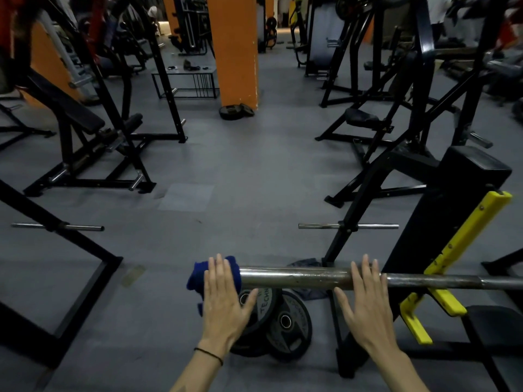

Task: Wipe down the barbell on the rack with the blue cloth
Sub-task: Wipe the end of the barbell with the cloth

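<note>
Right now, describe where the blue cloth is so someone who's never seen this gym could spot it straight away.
Find the steel barbell lying across the yellow rack hooks at the bottom of the view. Follow it to its free end, where the blue cloth is draped over the tip under the flat left hand. It is the only bright blue thing among black frames and grey floor.

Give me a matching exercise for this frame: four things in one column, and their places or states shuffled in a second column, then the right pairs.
Things
1. blue cloth
2. left hand
3. right hand
4. weight plates

Places or states
A. lying on the floor below the barbell
B. wrapped over the barbell's free end
C. flat on the bare sleeve, near the yellow rack hook
D. pressing flat on the cloth, black band at the wrist

Pairs: 1-B, 2-D, 3-C, 4-A
</note>
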The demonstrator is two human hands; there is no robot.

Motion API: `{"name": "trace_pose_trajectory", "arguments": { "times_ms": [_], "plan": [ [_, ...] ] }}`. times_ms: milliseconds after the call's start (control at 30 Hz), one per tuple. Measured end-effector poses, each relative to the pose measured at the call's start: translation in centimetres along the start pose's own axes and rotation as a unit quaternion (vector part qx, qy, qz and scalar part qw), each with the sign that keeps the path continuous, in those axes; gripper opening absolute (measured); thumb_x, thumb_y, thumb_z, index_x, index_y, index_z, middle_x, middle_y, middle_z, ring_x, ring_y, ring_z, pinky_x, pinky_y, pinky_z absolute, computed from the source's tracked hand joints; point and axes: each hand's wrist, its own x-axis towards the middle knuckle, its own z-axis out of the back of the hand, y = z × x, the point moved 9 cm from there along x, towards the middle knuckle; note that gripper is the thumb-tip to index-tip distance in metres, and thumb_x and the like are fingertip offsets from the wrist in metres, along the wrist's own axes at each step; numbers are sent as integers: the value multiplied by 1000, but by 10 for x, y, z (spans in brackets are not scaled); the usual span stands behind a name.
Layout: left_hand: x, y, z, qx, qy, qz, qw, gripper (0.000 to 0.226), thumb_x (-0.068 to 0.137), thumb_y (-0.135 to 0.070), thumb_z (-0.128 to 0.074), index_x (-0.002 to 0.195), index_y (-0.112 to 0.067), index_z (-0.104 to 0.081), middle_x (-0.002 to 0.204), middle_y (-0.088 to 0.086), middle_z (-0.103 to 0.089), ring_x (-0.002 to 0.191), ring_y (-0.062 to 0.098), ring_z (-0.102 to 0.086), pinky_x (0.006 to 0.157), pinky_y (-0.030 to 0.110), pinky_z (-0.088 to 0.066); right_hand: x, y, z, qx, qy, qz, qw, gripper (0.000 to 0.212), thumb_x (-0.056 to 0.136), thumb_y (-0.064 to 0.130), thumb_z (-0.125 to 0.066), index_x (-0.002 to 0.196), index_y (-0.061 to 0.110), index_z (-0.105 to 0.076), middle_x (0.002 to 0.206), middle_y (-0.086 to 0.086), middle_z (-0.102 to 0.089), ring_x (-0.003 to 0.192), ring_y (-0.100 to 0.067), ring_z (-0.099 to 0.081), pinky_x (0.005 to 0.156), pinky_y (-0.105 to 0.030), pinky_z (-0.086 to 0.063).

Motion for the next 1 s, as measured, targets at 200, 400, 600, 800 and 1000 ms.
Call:
{"name": "trace_pose_trajectory", "arguments": {
  "times_ms": [200, 400, 600, 800, 1000],
  "plan": [
    [-12, -82, -16, 16, 23, -138, 990, 90, 100, -67, -32, 160, -3, -10, 169, 11, -7, 156, 28, -7, 124, 45, -11, 0, -2, 2, -1, -4, 16, 1000, 78, 104, 63, -19, 158, 7, -30, 170, -12, -14, 158, -28, -5, 127, -43, -1],
    [-13, 9, 9, 21, -14, -65, 998, 86, 100, -65, -32, 159, -4, -17, 168, 10, -13, 155, 27, -13, 125, 43, -12, -2, -5, 1, 0, -3, 34, 999, 78, 104, 62, -18, 158, 7, -27, 170, -12, -12, 158, -29, -6, 126, -47, -7],
    [-10, -17, 0, 0, 0, -28, 1000, 96, 99, -70, -30, 159, 1, -6, 168, 16, -1, 156, 32, -1, 125, 43, -2, -1, -9, -3, 3, 7, 34, 999, 78, 104, 62, -18, 158, 8, -27, 171, -13, -11, 158, -30, -6, 126, -49, -7],
    [-17, -46, -6, 13, 9, -123, 992, 83, 102, -59, -36, 160, -6, -11, 170, 7, -5, 156, 24, -6, 123, 44, -14, -2, -11, -6, -14, 19, 63, 998, 79, 103, 61, -16, 160, 6, -24, 171, -13, -8, 158, -31, -7, 125, -50, -10],
    [-17, 14, 7, 32, -28, -42, 998, 85, 100, -61, -33, 159, -2, -16, 169, 11, -10, 155, 27, -11, 125, 45, -14, -6, 13, 0, -66, -13, 131, 989, 86, 83, 35, -73, 155, 4, -38, 167, -19, -21, 156, -37, -13, 125, -58, -9]
  ]
}}
